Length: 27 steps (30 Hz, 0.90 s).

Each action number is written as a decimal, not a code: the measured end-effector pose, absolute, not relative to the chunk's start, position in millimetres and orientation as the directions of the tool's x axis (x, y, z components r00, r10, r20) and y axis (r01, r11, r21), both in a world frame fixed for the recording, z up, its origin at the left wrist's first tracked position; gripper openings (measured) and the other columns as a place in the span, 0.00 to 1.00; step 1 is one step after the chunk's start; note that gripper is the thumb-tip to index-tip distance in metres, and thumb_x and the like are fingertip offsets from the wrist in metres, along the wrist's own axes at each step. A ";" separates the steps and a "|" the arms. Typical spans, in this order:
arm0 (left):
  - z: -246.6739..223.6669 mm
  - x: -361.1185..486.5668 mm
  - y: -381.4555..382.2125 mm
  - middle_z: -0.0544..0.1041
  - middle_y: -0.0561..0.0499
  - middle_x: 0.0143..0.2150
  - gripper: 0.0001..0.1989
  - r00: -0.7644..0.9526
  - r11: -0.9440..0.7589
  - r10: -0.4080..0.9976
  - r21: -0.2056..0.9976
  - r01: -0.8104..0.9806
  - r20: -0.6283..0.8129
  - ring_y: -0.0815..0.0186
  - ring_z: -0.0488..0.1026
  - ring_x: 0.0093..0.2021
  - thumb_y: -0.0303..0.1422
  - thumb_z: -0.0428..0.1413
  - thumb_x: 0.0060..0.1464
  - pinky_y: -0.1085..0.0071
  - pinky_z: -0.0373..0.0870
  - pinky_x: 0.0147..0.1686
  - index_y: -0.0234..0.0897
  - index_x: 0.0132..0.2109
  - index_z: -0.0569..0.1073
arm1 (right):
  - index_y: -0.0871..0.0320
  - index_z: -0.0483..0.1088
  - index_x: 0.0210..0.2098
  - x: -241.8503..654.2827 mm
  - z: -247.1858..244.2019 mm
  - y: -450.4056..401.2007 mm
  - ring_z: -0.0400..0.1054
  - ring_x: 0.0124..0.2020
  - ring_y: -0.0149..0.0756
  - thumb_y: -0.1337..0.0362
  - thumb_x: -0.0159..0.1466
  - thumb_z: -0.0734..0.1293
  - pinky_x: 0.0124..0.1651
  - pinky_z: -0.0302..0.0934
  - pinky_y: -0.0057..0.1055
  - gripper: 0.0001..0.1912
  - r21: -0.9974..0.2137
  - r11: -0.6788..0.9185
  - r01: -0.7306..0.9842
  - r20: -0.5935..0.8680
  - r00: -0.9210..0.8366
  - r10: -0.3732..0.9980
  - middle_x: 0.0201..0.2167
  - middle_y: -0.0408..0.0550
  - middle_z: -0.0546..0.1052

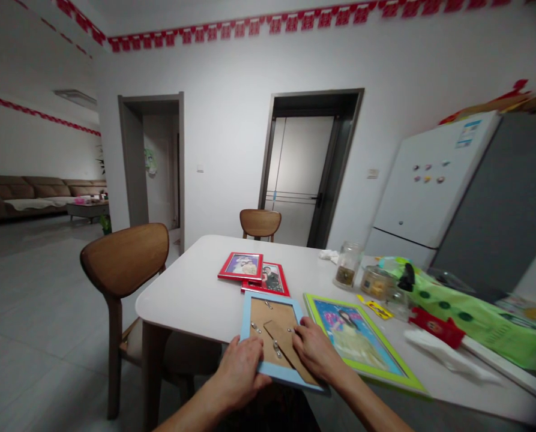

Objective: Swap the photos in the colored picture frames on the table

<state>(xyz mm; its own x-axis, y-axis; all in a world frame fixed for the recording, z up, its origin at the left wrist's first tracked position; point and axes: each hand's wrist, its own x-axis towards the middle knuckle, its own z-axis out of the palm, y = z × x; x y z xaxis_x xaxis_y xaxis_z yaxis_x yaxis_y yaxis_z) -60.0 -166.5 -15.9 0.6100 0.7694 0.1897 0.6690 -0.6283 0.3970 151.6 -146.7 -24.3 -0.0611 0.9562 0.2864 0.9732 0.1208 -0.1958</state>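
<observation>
A light blue picture frame (pixel 248 312) lies back side up at the table's near edge, its brown backing board (pixel 274 310) showing metal clips and a stand flap. My left hand (pixel 243 366) is closed on the frame's lower left side, thumb along the near edge. On the right side, my right hand (pixel 313 348) has its fingers bent together at the backing's edge; whether they pinch a clip is hidden. Just beyond, a red frame with a photo (pixel 241 266) overlaps another red frame (pixel 272 279). To the right lies a green frame (pixel 358 336) with a portrait, face up.
On the white table (pixel 182 288) at the right stand a glass jar (pixel 346 267) and a container (pixel 376 282), near a yellow packet (pixel 378 308), a red item (pixel 436 327) and a green bag (pixel 475 318). Wooden chairs (pixel 126 258) stand at the left and far side.
</observation>
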 end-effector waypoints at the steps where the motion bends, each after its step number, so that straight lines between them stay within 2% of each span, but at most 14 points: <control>1: -16.3 -60.4 -166.6 0.67 0.48 0.49 0.22 0.611 -0.628 0.769 0.400 0.667 0.189 0.61 0.61 0.50 0.38 0.54 0.46 0.62 0.47 0.53 0.38 0.49 0.59 | 0.62 0.69 0.28 151.5 -23.8 -148.5 0.61 0.35 0.33 0.63 0.60 0.51 0.42 0.51 0.28 0.18 -0.203 0.129 0.971 0.282 -0.068 0.957 0.32 0.51 0.67; 4: -17.0 -61.2 -165.9 0.65 0.47 0.51 0.24 0.619 -0.634 0.763 0.401 0.661 0.187 0.61 0.59 0.51 0.38 0.54 0.46 0.62 0.46 0.53 0.38 0.50 0.58 | 0.60 0.69 0.33 146.2 -21.0 -156.1 0.60 0.39 0.36 0.61 0.60 0.52 0.44 0.50 0.31 0.17 -0.185 0.143 0.972 0.313 -0.080 0.946 0.37 0.53 0.68; 7: -15.3 -60.9 -165.4 0.67 0.48 0.48 0.21 0.623 -0.639 0.761 0.383 0.668 0.182 0.61 0.62 0.49 0.37 0.54 0.46 0.63 0.48 0.52 0.38 0.47 0.60 | 0.55 0.68 0.39 132.3 -17.1 -167.3 0.58 0.44 0.38 0.62 0.58 0.55 0.45 0.50 0.32 0.14 -0.172 0.223 0.960 0.344 -0.153 0.926 0.43 0.50 0.67; 12: -10.8 -60.2 -166.0 0.69 0.50 0.43 0.14 0.632 -0.648 0.755 0.342 0.680 0.175 0.62 0.64 0.46 0.36 0.55 0.46 0.64 0.51 0.51 0.39 0.40 0.63 | 0.51 0.69 0.33 108.8 -11.1 -187.4 0.59 0.41 0.36 0.64 0.59 0.54 0.44 0.52 0.32 0.13 -0.169 0.384 0.908 0.299 -0.324 0.897 0.38 0.46 0.68; 15: -11.9 -60.2 -165.0 0.68 0.49 0.46 0.16 0.638 -0.657 0.748 0.342 0.672 0.183 0.62 0.63 0.48 0.36 0.54 0.46 0.64 0.50 0.51 0.38 0.42 0.62 | 0.50 0.67 0.39 107.0 -11.9 -194.8 0.57 0.46 0.38 0.61 0.59 0.54 0.47 0.51 0.36 0.13 -0.147 0.431 0.890 0.286 -0.379 0.880 0.44 0.47 0.67; 19: -13.9 -60.0 -163.7 0.68 0.50 0.45 0.15 0.644 -0.669 0.738 0.349 0.656 0.204 0.62 0.63 0.47 0.37 0.54 0.46 0.64 0.52 0.50 0.38 0.42 0.63 | 0.48 0.62 0.47 114.0 -16.8 -198.6 0.52 0.52 0.42 0.56 0.58 0.56 0.52 0.47 0.40 0.18 -0.135 0.448 0.884 0.249 -0.407 0.879 0.51 0.47 0.63; 27: -12.7 -60.3 -163.5 0.69 0.50 0.43 0.15 0.632 -0.664 0.743 0.357 0.657 0.219 0.62 0.65 0.45 0.36 0.55 0.45 0.65 0.54 0.48 0.38 0.41 0.63 | 0.49 0.64 0.46 119.2 -13.3 -195.9 0.52 0.52 0.42 0.53 0.57 0.57 0.52 0.46 0.39 0.19 -0.215 0.481 0.850 0.254 -0.427 0.868 0.51 0.47 0.63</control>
